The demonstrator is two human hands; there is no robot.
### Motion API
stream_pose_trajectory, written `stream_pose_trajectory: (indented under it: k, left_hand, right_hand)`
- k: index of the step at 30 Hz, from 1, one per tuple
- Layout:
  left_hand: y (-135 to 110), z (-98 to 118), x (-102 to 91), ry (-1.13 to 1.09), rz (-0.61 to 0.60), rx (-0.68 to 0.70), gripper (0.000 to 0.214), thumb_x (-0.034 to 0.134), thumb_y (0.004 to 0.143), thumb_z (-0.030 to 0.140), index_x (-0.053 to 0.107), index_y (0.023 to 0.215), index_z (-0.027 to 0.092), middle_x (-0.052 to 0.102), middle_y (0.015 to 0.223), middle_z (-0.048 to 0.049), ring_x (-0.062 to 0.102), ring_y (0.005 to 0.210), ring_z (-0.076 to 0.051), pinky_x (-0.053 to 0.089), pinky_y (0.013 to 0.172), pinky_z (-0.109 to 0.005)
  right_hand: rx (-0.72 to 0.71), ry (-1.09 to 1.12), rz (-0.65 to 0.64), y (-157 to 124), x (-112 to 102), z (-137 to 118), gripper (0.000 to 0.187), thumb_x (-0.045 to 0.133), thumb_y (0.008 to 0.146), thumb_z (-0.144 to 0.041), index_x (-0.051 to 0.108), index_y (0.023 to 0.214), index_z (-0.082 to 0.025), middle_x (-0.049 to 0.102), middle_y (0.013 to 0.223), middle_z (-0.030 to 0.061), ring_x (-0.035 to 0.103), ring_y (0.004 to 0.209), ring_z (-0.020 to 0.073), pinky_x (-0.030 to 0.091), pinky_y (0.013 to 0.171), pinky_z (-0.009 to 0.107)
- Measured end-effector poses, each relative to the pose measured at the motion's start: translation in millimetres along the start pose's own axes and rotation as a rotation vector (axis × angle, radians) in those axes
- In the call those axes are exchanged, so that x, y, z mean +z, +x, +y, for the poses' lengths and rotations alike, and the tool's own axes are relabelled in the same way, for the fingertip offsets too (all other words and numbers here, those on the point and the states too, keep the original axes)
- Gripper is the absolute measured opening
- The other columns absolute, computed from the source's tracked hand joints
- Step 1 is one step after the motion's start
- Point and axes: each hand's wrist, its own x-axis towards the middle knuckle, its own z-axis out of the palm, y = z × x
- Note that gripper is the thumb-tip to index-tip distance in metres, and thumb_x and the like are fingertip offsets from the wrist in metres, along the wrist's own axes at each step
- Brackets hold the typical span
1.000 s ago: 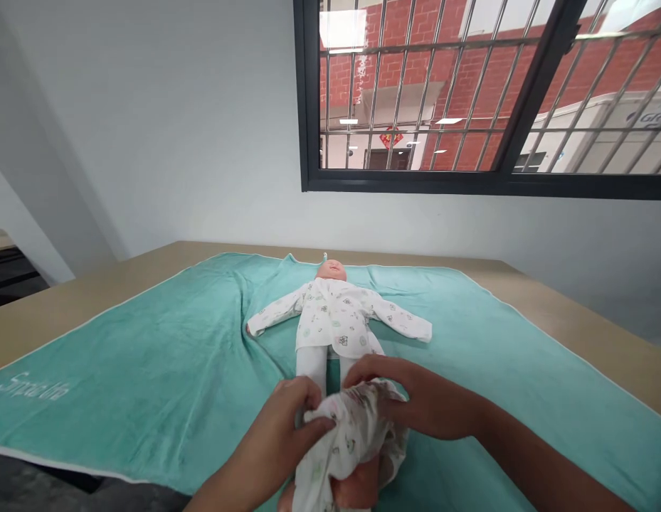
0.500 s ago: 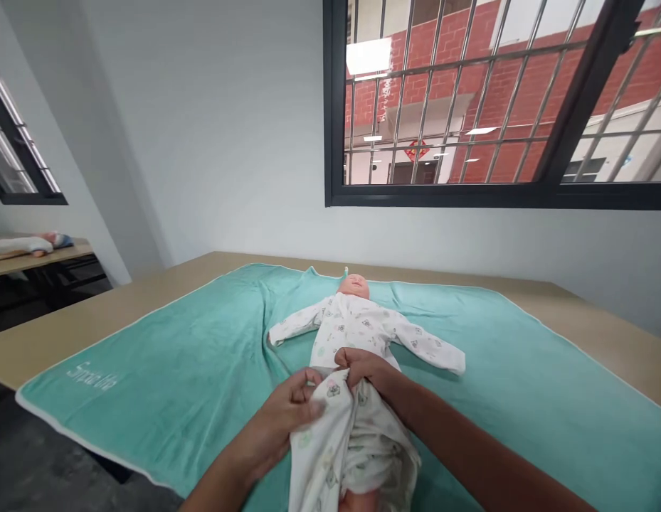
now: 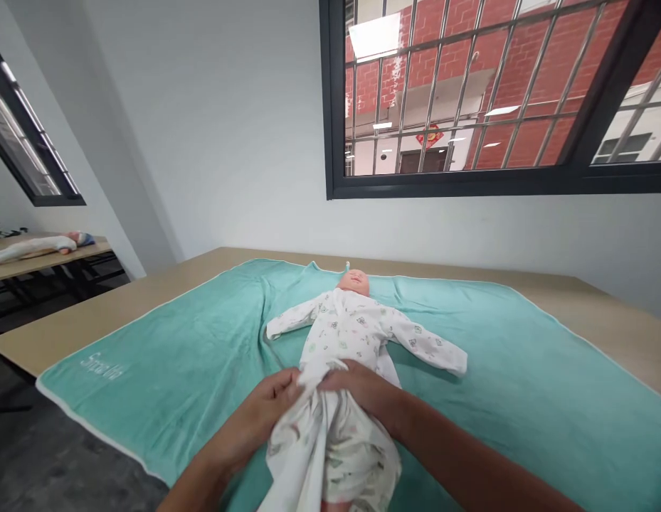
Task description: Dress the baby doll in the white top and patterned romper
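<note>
The fingers of the left hand (image 3: 266, 405) and the right hand (image 3: 370, 391) both look closed on the bunched-up printed cloth (image 3: 359, 451). It sits at the foot end of the doll (image 3: 354, 283), hiding its legs. The shirt (image 3: 341, 331) is already on the doll. The cloth seems only partly done: it is crumpled, not yet smooth. The green blanket (image 3: 202, 334) lies under the doll; the worktop (image 3: 447, 269) shows past its head.

Table (image 3: 122, 307), apparently wooden, beneath blanket (image 3: 191, 355)
</note>
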Motion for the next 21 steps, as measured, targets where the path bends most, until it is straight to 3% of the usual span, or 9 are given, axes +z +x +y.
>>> stream_pose_trajectory:
  k: [2, 4, 6, 8, 11, 15, 17, 21]
  left_hand:
    - [-6, 4, 2.3, 0.031, -0.122, -0.016, 0.041, 0.079, 0.064, 0.028, 0.064, 0.099, 0.013, 0.066, 0.084, -0.0040, 0.060, 0.078, -0.020, 0.046, 0.077, -0.030]
    - [-8, 3, 6.0, -0.081, -0.084, -0.016, 0.048, 0.079, 0.066, 0.026, 0.062, 0.109, 0.014, 0.067, 0.090, -0.0061, 0.062, 0.083, -0.023, 0.047, 0.079, -0.032]
    - [-6, -4, 8.6, -0.253, 0.066, 0.009, 0.041, 0.072, 0.074, 0.031, 0.061, 0.110, 0.014, 0.068, 0.090, -0.0080, 0.064, 0.081, -0.022, 0.048, 0.077, -0.031]
    - [-2, -13, 8.8, -0.383, 0.171, 0.033, 0.032, 0.067, 0.079, 0.035, 0.063, 0.103, 0.014, 0.069, 0.088, -0.0093, 0.065, 0.078, -0.021, 0.049, 0.074, -0.030]
    - [1, -19, 6.5, -0.435, 0.189, 0.039, 0.027, 0.065, 0.080, 0.036, 0.065, 0.093, 0.012, 0.070, 0.086, -0.0104, 0.067, 0.075, -0.021, 0.050, 0.071, -0.029]
    - [-9, -10, 3.7, -0.243, 0.003, 0.020, 0.039, 0.075, 0.071, 0.032, 0.067, 0.101, 0.011, 0.071, 0.087, -0.0106, 0.067, 0.079, -0.024, 0.050, 0.071, -0.029]
    - [-12, -9, 1.8, -0.160, -0.074, -0.026, 0.044, 0.078, 0.066, 0.029, 0.067, 0.104, 0.009, 0.072, 0.087, -0.0116, 0.067, 0.078, -0.025, 0.050, 0.070, -0.030]
    - [0, -25, -7.8, -0.366, 0.138, -0.030, 0.048, 0.071, 0.074, 0.038, 0.062, 0.113, 0.011, 0.072, 0.087, -0.0114, 0.069, 0.077, -0.025, 0.051, 0.070, -0.031]
  right_hand:
    - [-0.034, 0.063, 0.120, 4, 2, 3, 0.024, 0.065, 0.072, -0.036, 0.068, 0.085, -0.016, 0.066, 0.077, 0.0010, 0.060, 0.078, 0.0185, 0.047, 0.077, 0.031]
    - [-0.043, 0.029, 0.142, 3, 4, 2, 0.033, 0.062, 0.076, -0.045, 0.067, 0.089, -0.016, 0.068, 0.083, 0.0033, 0.061, 0.085, 0.0204, 0.047, 0.081, 0.033]
    - [-0.060, -0.090, 0.065, -1, 4, -3, 0.042, 0.062, 0.076, -0.051, 0.067, 0.097, -0.016, 0.068, 0.093, 0.0052, 0.060, 0.095, 0.0226, 0.045, 0.087, 0.035]
    - [-0.028, -0.268, -0.098, -8, 4, -10, 0.045, 0.070, 0.069, -0.050, 0.067, 0.100, -0.017, 0.068, 0.100, 0.0051, 0.059, 0.100, 0.0243, 0.044, 0.090, 0.036]
    - [0.085, -0.394, -0.277, -12, 3, -16, 0.050, 0.080, 0.057, -0.045, 0.069, 0.098, -0.019, 0.069, 0.101, 0.0047, 0.061, 0.096, 0.0258, 0.047, 0.087, 0.036]
    - [0.040, -0.127, -0.049, -4, 2, -8, 0.052, 0.068, 0.070, -0.055, 0.067, 0.101, -0.014, 0.070, 0.096, 0.0088, 0.064, 0.091, 0.0247, 0.047, 0.085, 0.038]
    - [0.017, -0.042, 0.007, 1, 3, -4, 0.058, 0.061, 0.074, -0.060, 0.065, 0.105, -0.011, 0.070, 0.097, 0.0113, 0.064, 0.089, 0.0250, 0.048, 0.085, 0.039]
    - [-0.022, -0.274, -0.065, -2, 5, -7, 0.056, 0.063, 0.074, -0.057, 0.064, 0.109, -0.014, 0.069, 0.104, 0.0097, 0.062, 0.098, 0.0262, 0.046, 0.087, 0.038]
